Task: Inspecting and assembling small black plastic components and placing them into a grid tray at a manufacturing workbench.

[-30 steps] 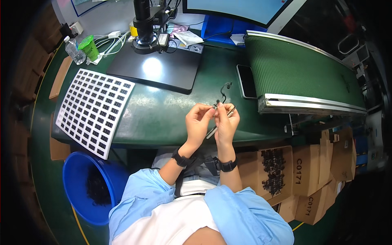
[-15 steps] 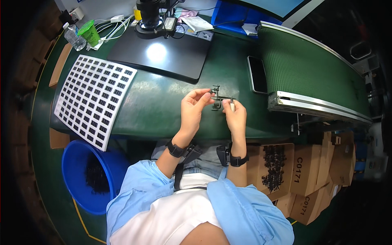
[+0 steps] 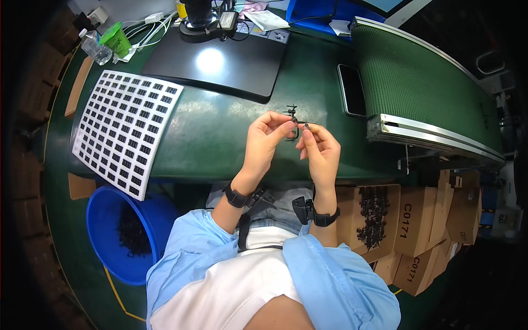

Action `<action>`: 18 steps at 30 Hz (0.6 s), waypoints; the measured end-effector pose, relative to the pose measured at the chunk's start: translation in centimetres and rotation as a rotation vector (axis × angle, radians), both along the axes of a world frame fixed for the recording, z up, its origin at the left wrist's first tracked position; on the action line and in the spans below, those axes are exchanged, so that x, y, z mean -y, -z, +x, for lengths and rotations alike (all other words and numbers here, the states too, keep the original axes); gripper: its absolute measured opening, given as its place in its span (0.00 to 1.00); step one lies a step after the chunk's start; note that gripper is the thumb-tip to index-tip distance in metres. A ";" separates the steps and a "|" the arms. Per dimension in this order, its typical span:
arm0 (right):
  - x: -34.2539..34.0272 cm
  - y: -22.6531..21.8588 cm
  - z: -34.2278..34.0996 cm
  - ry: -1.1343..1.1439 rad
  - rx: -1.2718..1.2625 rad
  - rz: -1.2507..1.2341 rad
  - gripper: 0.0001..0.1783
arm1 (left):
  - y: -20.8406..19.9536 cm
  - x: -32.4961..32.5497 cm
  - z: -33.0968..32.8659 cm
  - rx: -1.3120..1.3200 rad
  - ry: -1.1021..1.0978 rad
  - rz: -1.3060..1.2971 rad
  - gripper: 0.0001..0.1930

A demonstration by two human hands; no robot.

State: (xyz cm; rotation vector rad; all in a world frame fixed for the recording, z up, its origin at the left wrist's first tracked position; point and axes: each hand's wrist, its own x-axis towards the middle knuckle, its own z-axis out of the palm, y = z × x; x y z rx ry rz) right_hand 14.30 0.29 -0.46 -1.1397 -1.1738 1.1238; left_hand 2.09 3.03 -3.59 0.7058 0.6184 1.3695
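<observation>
Above the green table, my left hand [image 3: 265,137] pinches a thin black branched plastic frame [image 3: 292,111] between thumb and forefinger. The frame looks like a moulding sprue, and its small cross-arms stick out beyond my fingers. Close beside it, my right hand [image 3: 322,144] is closed, thumb against fingers, near the frame's right arm. A dark tip shows between those fingertips, part of a small tool; the fingers hide the rest. My fingertips nearly meet, so the exact contact is hard to make out.
A white tray [image 3: 157,83] of black parts lies left, above a blue bin [image 3: 96,242] holding black scraps. A laptop-like dark panel [image 3: 242,71] is behind. Right are a phone [image 3: 351,91], a green conveyor [image 3: 418,77] and cardboard boxes [image 3: 412,220], one holding black pieces.
My right hand has turned, and its fingers cover the pale tool handle seen before. Both hands have come closer together on the frame. The view has shifted slightly.
</observation>
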 end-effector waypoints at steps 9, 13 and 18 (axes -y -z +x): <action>0.0 0.1 0.0 -0.101 -0.024 0.016 0.18 | -0.3 0.2 -0.6 -0.061 0.003 0.056 0.05; -0.2 0.3 0.2 -0.133 -0.032 -0.003 0.19 | -0.3 0.3 -0.8 -0.078 0.012 0.067 0.05; -0.2 0.2 0.4 -0.156 -0.058 -0.014 0.19 | -0.5 0.4 -0.8 -0.072 0.025 0.074 0.05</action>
